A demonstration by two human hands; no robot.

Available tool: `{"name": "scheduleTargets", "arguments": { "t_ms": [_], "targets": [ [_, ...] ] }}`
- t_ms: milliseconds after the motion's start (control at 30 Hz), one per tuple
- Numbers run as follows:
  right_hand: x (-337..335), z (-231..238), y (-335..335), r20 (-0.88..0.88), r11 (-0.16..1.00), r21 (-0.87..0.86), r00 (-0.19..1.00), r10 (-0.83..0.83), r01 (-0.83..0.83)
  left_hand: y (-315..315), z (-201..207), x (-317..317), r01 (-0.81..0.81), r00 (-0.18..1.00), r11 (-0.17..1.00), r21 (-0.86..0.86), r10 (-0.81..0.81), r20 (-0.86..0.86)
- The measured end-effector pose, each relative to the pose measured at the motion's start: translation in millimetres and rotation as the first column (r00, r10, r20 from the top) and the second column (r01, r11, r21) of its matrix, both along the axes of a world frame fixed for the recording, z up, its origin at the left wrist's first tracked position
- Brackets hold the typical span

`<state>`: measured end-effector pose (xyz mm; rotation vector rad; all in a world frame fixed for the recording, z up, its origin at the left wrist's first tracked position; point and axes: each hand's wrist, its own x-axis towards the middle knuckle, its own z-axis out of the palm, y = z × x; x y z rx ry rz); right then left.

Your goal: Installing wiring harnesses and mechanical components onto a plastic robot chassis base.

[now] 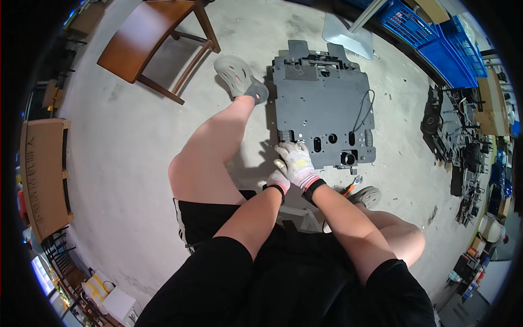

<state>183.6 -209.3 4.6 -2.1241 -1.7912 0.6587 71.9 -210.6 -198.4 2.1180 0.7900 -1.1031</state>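
A flat dark-grey metal chassis (321, 109) with holes, slots and a black cable lies on the floor in front of me. My right hand (297, 160), in a pale work glove, rests at its near left corner. The fingers of that hand stretch over the edge, and its thumb points left. Just below, my left hand (278, 180), also gloved, is curled close to the same corner. Part of it is hidden behind the right hand, and whatever it grips is not visible. Pliers with orange handles (348, 188) lie by my right foot.
A brown wooden chair (146, 35) stands at the far left, and a cardboard box (46, 180) sits at the left edge. Blue plastic crates (447, 54) stand at the far right. Black dismantled parts (460, 141) are piled on the right. Small debris dots the floor.
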Motion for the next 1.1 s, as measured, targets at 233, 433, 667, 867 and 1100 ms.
{"name": "scheduleTargets", "arguments": {
  "t_ms": [233,433,667,867,1100],
  "targets": [
    [15,11,8,0.115,0.998,-0.061,0.993,-0.009,0.016,5,-3,0,-0.242,0.969,0.970,0.007,0.242,-0.056],
    [39,13,-35,0.110,0.994,-0.054,0.989,0.102,-0.097,4,7,3,-0.785,0.615,0.615,-0.073,0.788,0.031],
    [99,-2,-65,0.379,0.982,-0.115,0.920,-0.097,0.151,14,31,10,-0.867,0.498,0.492,-0.080,0.846,-0.190],
    [107,-20,-8,0.344,0.797,0.018,0.745,-0.571,0.603,5,8,8,-0.845,0.534,0.532,-0.049,0.840,-0.096],
    [45,-1,80,0.265,0.916,0.125,0.877,-0.400,0.380,12,21,7,-0.803,0.593,0.589,-0.091,0.775,-0.219]
  ]
}}
